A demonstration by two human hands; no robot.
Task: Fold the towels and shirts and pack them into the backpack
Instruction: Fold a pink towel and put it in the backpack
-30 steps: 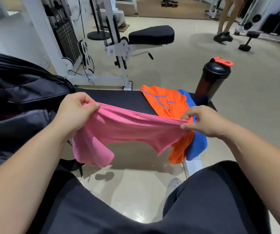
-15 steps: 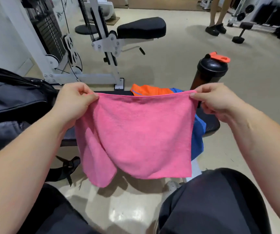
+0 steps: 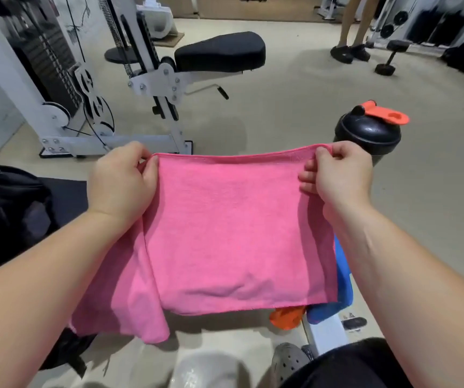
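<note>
Stretched flat where it sagged a second ago, the pink towel [image 3: 233, 233] is pinched at its top corners by the left hand [image 3: 121, 186] and right hand [image 3: 340, 175]; the lower hem hangs free.

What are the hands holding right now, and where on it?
Both grip the pink towel along its top edge: the left hand pinches the upper left corner, the right hand the upper right corner. The rest hangs below.

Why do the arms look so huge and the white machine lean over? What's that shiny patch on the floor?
Head view: the wide-angle lens enlarges the near forearms and slants the white machine; the patch on the floor is reflected glare; the pink towel is sharp.
</note>
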